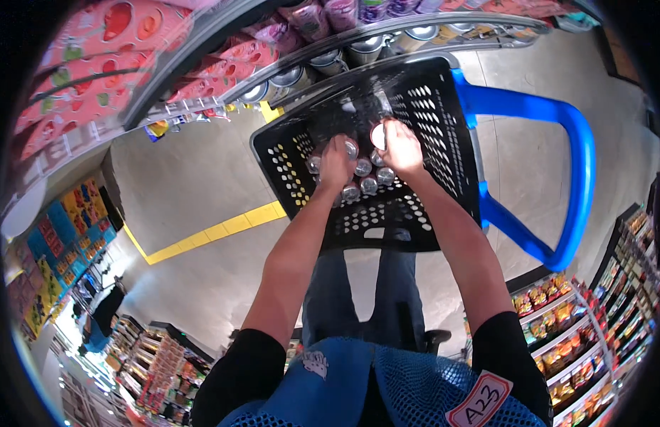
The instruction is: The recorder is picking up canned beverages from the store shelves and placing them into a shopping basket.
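Both of my arms reach down into a black perforated shopping basket (pixel 436 238). Inside it several drink cans stand close together, silver lids up, such as a can (pixel 368 185) near the basket's front. My left hand (pixel 335 162) is closed around a can (pixel 351 148) at the left of the group. In my right hand (pixel 404 149) is another can with a pale end (pixel 377 136), tilted and held above the others. The fingers of both hands are partly hidden behind the cans and the backs of the hands.
A blue handle (pixel 580 164) juts from the basket's right side. Beyond the basket curves a shelf with pink packages (pixel 91 78) and tins (pixel 365 48). Yellow tape (pixel 234 225) marks the grey floor at left. Snack shelves (pixel 557 320) stand at lower right.
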A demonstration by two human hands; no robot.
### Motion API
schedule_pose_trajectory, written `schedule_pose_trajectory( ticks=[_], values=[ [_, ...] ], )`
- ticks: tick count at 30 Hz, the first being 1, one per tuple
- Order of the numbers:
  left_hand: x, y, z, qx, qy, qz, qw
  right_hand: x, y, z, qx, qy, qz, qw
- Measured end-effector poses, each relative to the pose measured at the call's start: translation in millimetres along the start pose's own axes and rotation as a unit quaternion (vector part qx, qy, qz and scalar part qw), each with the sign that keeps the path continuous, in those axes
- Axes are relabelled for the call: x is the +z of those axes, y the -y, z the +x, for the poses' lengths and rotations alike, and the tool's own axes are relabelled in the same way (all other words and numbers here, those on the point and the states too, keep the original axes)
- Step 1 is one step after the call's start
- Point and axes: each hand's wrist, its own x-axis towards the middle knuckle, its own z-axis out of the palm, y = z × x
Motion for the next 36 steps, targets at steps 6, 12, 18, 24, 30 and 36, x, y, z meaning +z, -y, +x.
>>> schedule_pose_trajectory(
  ticks=[6, 12, 18, 24, 30, 36],
  values=[
    [55.9, 44.4, 19.3, 0.027, -0.027, 0.070, 0.997, 70.2, -27.2, 18.2, -0.099, -0.054, 0.005, 0.994],
    [87.6, 71.9, 14.5, 0.092, 0.002, 0.112, 0.990, 107.2, -22.1, 8.0, 0.036, 0.127, -0.033, 0.991],
    [84.8, 72.3, 23.7, 0.058, 0.080, 0.054, 0.994, 129.8, -43.2, 3.5, 0.125, 0.172, -0.033, 0.977],
    [82.3, 95.1, 22.2, -0.035, 0.167, 0.006, 0.985, 151.6, -45.5, -0.2, 0.177, 0.158, -0.030, 0.971],
    [58.1, 70.9, -36.7, -0.004, -0.026, 0.012, 1.000, 137.9, -58.0, 7.1, 0.182, 0.264, -0.030, 0.947],
    [20.4, 24.7, -112.8, -0.055, 0.069, -0.183, 0.979, 97.4, -42.4, 9.0, 0.162, 0.265, -0.014, 0.950]
  ],
)
